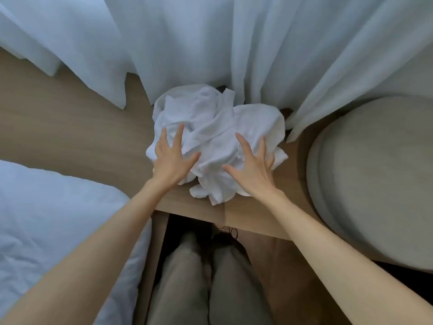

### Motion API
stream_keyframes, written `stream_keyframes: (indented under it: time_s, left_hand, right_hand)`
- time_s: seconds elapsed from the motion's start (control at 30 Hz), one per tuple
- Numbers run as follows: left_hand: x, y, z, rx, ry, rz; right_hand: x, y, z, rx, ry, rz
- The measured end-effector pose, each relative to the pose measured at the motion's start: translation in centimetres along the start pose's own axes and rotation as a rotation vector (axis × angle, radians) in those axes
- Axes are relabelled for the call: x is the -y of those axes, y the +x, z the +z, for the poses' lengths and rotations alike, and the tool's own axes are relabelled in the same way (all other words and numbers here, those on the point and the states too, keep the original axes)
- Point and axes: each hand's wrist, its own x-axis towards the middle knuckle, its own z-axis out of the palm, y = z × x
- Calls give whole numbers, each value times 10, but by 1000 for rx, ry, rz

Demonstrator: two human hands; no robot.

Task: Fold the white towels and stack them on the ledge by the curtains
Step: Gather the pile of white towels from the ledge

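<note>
While the left hand (174, 158) and right hand (254, 166) lie flat on them with fingers spread, gripping nothing, the towels (210, 118) sit in one crumpled white heap on the wooden ledge (82, 137), their far edge touching the hanging curtains (187, 43). A small bluish mark (190, 129) near the left hand is too small to read. White bedding (46, 219) lies at left, a round grey seat (375, 172) at right, and grey trousers (187, 277) show below the ledge.

round grey upholstered stool (375, 174), against right end of wooden ledge (70, 137); rumpled white bedding (46, 219), below ledge's left front edge.
</note>
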Motion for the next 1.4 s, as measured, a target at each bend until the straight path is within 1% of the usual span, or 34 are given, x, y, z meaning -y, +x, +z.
stream_keyframes:
  time_s: [0.1, 0.2, 0.27, 0.33, 0.47, 0.57, 0.73, 0.9, 0.97, 1.07, 1.27, 1.33, 1.4]
  left_hand:
    - [9, 42, 8, 33, 71, -5]
    - [22, 87, 22, 79, 165, 32]
    - [33, 111, 33, 125, 196, 54]
    - [41, 127, 45, 146, 172, 69]
    - [50, 134, 63, 18, 194, 97]
    - [49, 127, 62, -42, 149, 126]
    - [39, 104, 42, -77, 109, 199]
    - [26, 71, 6, -164, -47, 253]
    - [14, 59, -11, -173, -101, 284]
    - [-10, 41, -32, -166, -92, 366]
    - [-60, 8, -57, -224, -144, 505]
    - [-68, 4, -60, -251, -189, 531]
    - [-69, 5, -60, -244, -215, 519]
  right_hand:
    - [-1, 40, 16, 31, -35, 80]
    - [-7, 82, 39, 45, 1, 203]
    - [-15, 107, 57, 33, 15, 235]
    - [-18, 123, 74, -14, 9, 228]
    - [-23, 134, 100, -211, -109, 180]
    - [-25, 127, 103, -303, -177, 124]
    - [-5, 112, 71, -415, -38, 10]
    - [25, 70, 43, -506, 22, -91]
    - [33, 50, 30, -545, 61, -103]
    - [43, 21, 7, -620, 96, -101]
    - [58, -27, -33, -765, 217, -147]
    - [62, -33, -40, -807, 200, -174]
    - [63, -30, -41, -810, 92, -145]
